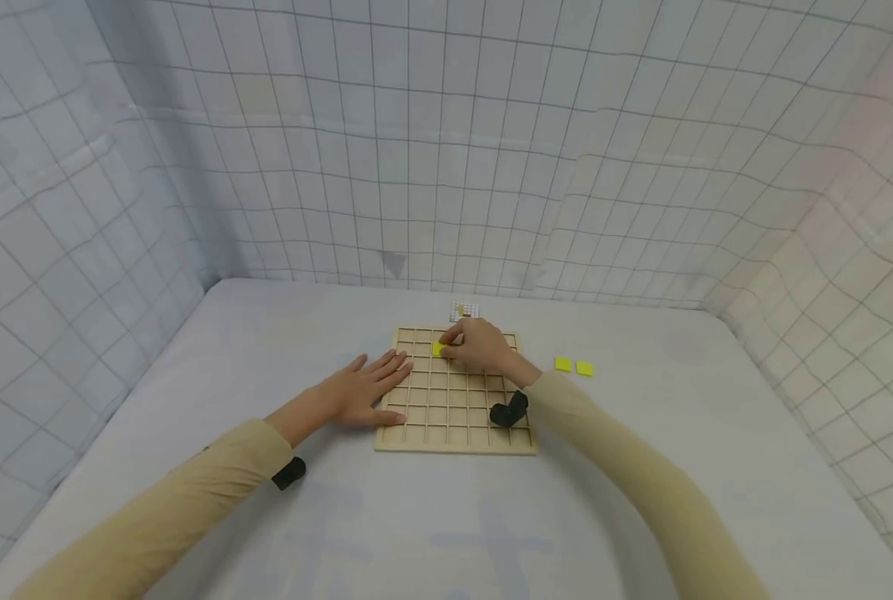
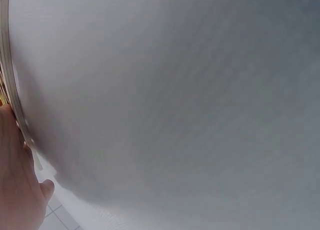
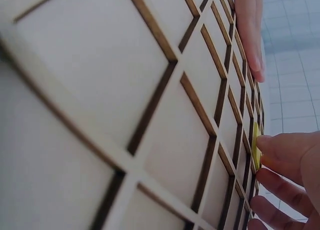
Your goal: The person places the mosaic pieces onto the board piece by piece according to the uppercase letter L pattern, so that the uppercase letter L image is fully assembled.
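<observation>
A wooden grid board (image 1: 437, 414) lies on the white table. Spread fingers of the left hand (image 1: 360, 392) rest on its left edge; the left wrist view shows part of that hand (image 2: 20, 180) beside the board's rim (image 2: 11, 85). Near the board's far side, the right hand (image 1: 480, 346) pinches a yellow square tile (image 1: 438, 349) over a cell in an upper row. In the right wrist view the thumb and fingers of the right hand (image 3: 290, 175) are at the yellow tile (image 3: 256, 147), against the grid.
Two yellow tiles (image 1: 562, 364) (image 1: 584, 368) lie right of the board. A small printed grid card (image 1: 465, 311) is behind it. Black wrist devices (image 1: 509, 410) (image 1: 289, 473) sit by both forearms. Grid-patterned cloth walls (image 1: 476, 167) surround the table.
</observation>
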Demonstrator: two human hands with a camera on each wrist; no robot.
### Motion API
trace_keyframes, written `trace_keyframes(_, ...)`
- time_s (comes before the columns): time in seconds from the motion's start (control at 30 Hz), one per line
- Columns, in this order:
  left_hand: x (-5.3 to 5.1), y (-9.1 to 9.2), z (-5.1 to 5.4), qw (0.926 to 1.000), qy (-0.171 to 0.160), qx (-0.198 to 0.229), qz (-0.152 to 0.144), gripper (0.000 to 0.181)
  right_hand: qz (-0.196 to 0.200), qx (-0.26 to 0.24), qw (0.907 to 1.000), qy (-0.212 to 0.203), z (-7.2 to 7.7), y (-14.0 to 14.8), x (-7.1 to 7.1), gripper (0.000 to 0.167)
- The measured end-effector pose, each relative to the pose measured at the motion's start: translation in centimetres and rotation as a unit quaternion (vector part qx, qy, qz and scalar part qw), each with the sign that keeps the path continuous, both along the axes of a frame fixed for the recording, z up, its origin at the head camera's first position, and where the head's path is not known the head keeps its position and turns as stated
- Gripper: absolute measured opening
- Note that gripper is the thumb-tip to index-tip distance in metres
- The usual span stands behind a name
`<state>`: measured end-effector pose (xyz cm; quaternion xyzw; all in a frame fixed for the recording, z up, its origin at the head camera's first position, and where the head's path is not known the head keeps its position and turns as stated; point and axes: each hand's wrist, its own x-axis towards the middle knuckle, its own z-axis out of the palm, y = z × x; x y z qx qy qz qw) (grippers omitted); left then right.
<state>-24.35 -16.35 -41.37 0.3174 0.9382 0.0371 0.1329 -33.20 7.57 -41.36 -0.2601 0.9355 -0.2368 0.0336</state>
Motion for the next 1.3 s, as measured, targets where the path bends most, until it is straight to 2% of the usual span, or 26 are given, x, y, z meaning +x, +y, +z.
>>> trace_keyframes(0.13,-0.1,-0.1,0.0,1.0,0.002,0.004,-0.001,0.089,0.011,0.002,0.9996,0.024,0.1,0.4,0.1,0.026)
trace_keyframes(0.33,-0.4,0.0,0.2,1.0,0.005,0.0,-0.003,0.088,0.023,-0.027,0.9962,0.08,0.9,2.3,0.8,0.024)
trace_keyframes(0.77,-0.3,0.0,0.4,0.9999,-0.004,-0.011,-0.004,0.089,0.003,-0.09,0.9747,0.204,3.0,8.8,1.5,0.023)
trace_keyframes(0.9,-0.1,-0.3,0.0,0.9999,-0.005,-0.005,-0.01,0.089,-0.014,-0.094,0.9731,0.21,3.5,11.4,2.2,0.024)
trace_keyframes(1.07,-0.1,-0.3,-0.4,0.9999,-0.001,-0.002,-0.013,0.089,-0.038,-0.076,0.9758,0.202,3.7,15.2,2.9,0.026)
trace_keyframes(1.3,-0.3,-0.2,-0.3,1.0,-0.004,0.0,-0.009,0.089,-0.074,-0.072,0.9821,0.158,3.2,19.8,3.5,0.03)
